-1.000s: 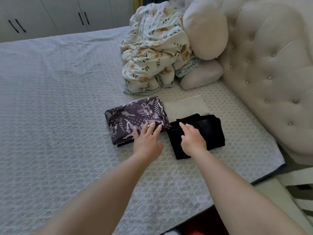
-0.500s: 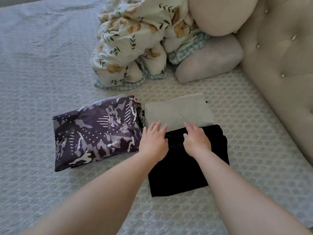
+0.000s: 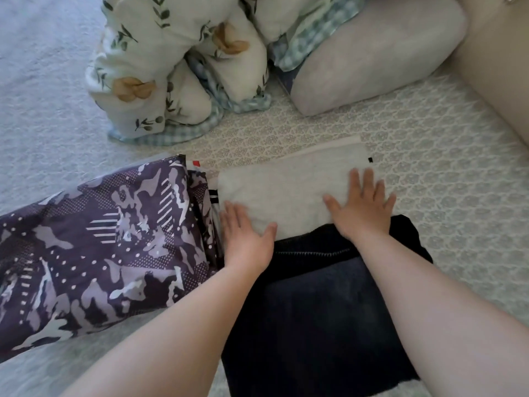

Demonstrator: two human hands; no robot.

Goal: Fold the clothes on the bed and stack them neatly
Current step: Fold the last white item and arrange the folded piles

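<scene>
Three folded garments lie side by side on the bed [image 3: 429, 156]. A purple camouflage-print piece [image 3: 100, 247] is at the left. A pale cream folded piece [image 3: 292, 181] lies in the middle, farther from me. A black folded piece [image 3: 320, 310] sits nearest me, touching the cream one's near edge. My left hand [image 3: 246, 236] rests flat, fingers apart, on the cream piece's near left corner. My right hand [image 3: 362, 207] lies flat with spread fingers on the cream piece's right part, the wrist over the black piece. Neither hand grips cloth.
A bunched floral duvet with a blue check lining [image 3: 177, 70] lies beyond the garments. A pale pillow [image 3: 372, 58] is at the upper right, against the beige upholstered headboard [image 3: 492, 81]. The patterned bedspread extends to the left and right.
Both hands have moved forward from the black piece's far edge onto the cream piece and flattened out. The camera has come closer and lower over the garments.
</scene>
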